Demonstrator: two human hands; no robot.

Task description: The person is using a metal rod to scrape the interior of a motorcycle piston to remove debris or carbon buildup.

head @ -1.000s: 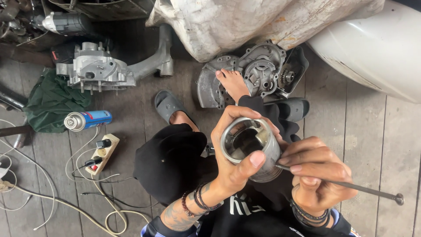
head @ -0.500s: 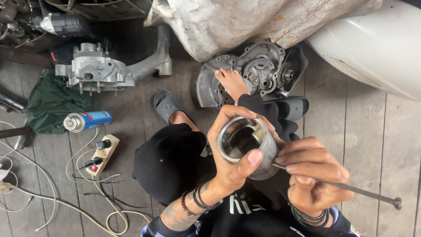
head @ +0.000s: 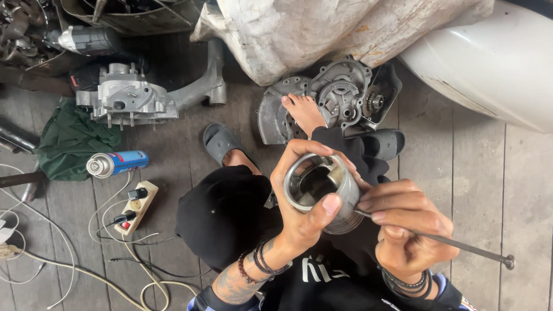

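Observation:
My left hand point(head: 303, 201) grips a hollow metal piston point(head: 324, 190), open end facing up, thumb over its near rim. My right hand point(head: 403, 222) holds a thin metal rod point(head: 461, 242) whose tip touches the piston's right side; the rod's far end sticks out to the right. Both hands are above my lap, over black trousers. My bare foot point(head: 305, 112) rests on a grey engine casing point(head: 340, 95) on the floor ahead.
A second engine case point(head: 129, 98) lies at the upper left beside a green cloth point(head: 69, 141). A blue spray can point(head: 115, 163), a power strip point(head: 135, 207) with cables, a grey sandal point(head: 219, 141), a white sack point(head: 322, 29) and a white body panel point(head: 489, 63) surround me on the wooden floor.
The piston and both hands have shifted slightly left and down in view; the rod stays against the piston's side. Nothing was let go.

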